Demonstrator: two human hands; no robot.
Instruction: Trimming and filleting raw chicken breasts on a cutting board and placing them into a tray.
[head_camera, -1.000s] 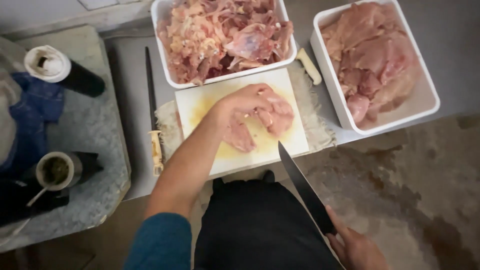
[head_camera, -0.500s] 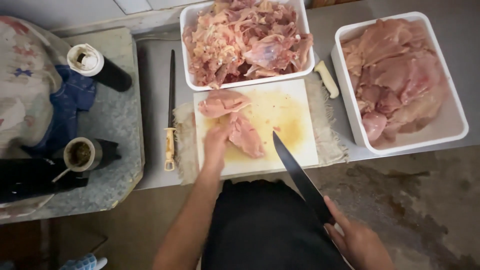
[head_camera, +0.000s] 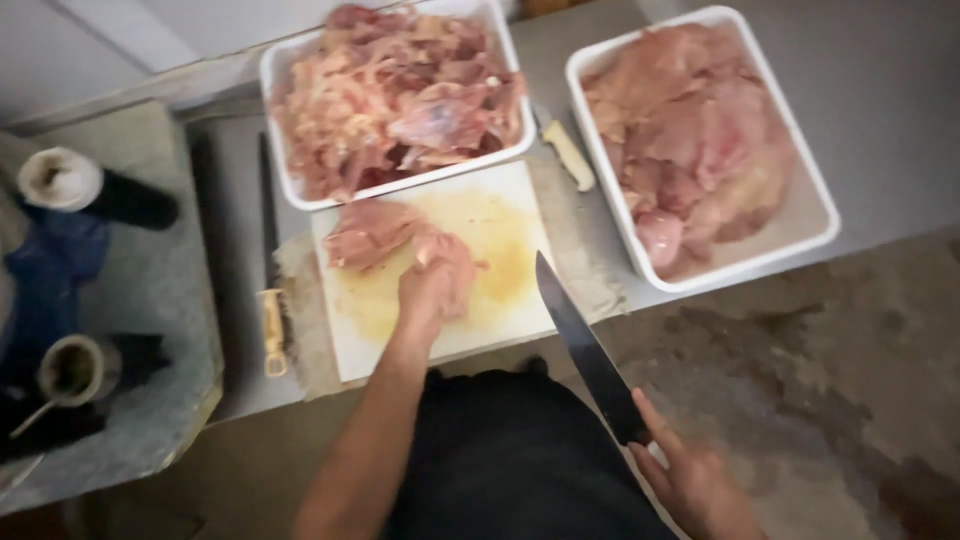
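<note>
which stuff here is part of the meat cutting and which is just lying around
In use: left hand on raw meat piece, white cutting board, right hand holding long dark knife.
Lying about: black flask, blue cloth, sharpening steel.

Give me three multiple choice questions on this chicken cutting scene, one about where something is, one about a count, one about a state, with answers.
1. Where does the left hand rest?
A. on the meat piece on the cutting board
B. inside the right tray
C. on the dark cup at the left

2. How many white trays of raw meat stand behind the cutting board?
A. one
B. two
C. four

3. How is the long knife in the right hand held?
A. stuck upright in the meat
B. lying flat in a tray
C. off the board, blade pointing up toward it

Answers:
1 A, the fingers press the meat piece on the board.
2 B, the left tray and the right tray both hold meat.
3 C, the blade hangs at the board's right edge, cutting nothing.
</note>
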